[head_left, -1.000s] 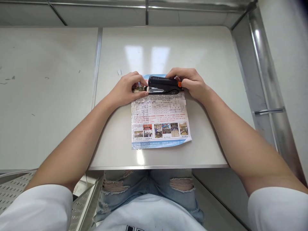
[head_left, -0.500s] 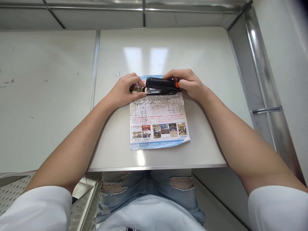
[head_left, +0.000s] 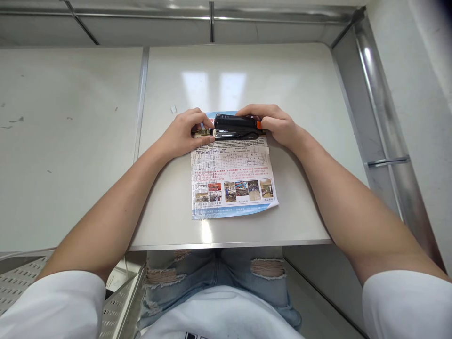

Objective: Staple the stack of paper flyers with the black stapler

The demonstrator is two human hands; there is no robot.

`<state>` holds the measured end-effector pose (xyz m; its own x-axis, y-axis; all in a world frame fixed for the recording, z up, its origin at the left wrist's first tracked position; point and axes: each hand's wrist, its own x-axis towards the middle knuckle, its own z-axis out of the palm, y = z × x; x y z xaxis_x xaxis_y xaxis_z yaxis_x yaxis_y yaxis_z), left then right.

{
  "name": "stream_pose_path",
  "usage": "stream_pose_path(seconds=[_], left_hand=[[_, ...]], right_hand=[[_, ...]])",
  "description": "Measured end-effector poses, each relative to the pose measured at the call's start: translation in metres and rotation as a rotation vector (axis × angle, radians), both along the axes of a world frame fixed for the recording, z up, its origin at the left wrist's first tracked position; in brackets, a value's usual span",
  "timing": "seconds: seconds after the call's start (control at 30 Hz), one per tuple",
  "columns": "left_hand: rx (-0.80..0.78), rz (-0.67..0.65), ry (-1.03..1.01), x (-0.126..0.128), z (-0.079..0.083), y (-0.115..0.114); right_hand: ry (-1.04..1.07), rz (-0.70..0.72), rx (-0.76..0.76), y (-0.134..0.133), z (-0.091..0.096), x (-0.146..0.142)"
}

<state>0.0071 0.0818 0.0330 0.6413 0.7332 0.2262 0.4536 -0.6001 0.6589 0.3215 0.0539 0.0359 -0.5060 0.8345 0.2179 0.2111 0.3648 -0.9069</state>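
Observation:
A black stapler (head_left: pixel 236 122) with an orange part at its right end lies sideways across the upper part of a printed sheet (head_left: pixel 240 193). Its top is swung away from the base, so the metal magazine shows. My left hand (head_left: pixel 185 132) is closed around the stapler's left end, thumb on the near side and fingers on the far side. At the other end, my right hand (head_left: pixel 277 122) grips the stapler near the orange part, index finger stretched along its far side. Rows of staples run down the sheet's left side, and its lower right corner curls up.
A small clear scrap (head_left: pixel 173 109) lies on the white table (head_left: pixel 169 197) beyond my left hand. Metal-framed panels (head_left: pixel 282 26) border the back and right side. Below the table's front edge, a perforated white rack (head_left: pixel 120 306) stands at the left.
The camera view has shifted slightly. My right hand has edged a little to the left along the stapler; my left hand keeps its hold.

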Motion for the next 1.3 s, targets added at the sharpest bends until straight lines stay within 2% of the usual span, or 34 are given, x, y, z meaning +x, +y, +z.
stream_pose_path(seconds=[0.3, 0.67, 0.77, 0.97, 1.1, 1.2, 1.3], left_hand=[[0.047, -0.001, -0.041, 0.0, -0.001, 0.0], [0.07, 0.022, -0.046, -0.001, -0.005, 0.001], [0.085, 0.025, -0.038, -0.002, -0.007, 0.002], [0.145, 0.021, -0.043, -0.003, -0.006, 0.002], [0.171, 0.038, -0.087, -0.003, -0.002, 0.001], [0.14, 0.079, -0.171, -0.003, -0.001, 0.002], [0.01, 0.103, -0.35, -0.002, -0.003, 0.004]], right_hand=[[-0.039, 0.023, 0.011, 0.001, 0.001, 0.001], [-0.086, 0.033, 0.092, 0.003, -0.006, 0.004], [-0.11, -0.017, 0.169, 0.0, -0.004, 0.001], [-0.294, -0.069, 0.418, 0.0, -0.011, -0.009], [-0.358, -0.165, 0.499, -0.004, -0.016, -0.012], [-0.367, -0.227, 0.537, -0.009, -0.017, -0.015], [-0.352, -0.255, 0.546, -0.013, -0.016, -0.017]])
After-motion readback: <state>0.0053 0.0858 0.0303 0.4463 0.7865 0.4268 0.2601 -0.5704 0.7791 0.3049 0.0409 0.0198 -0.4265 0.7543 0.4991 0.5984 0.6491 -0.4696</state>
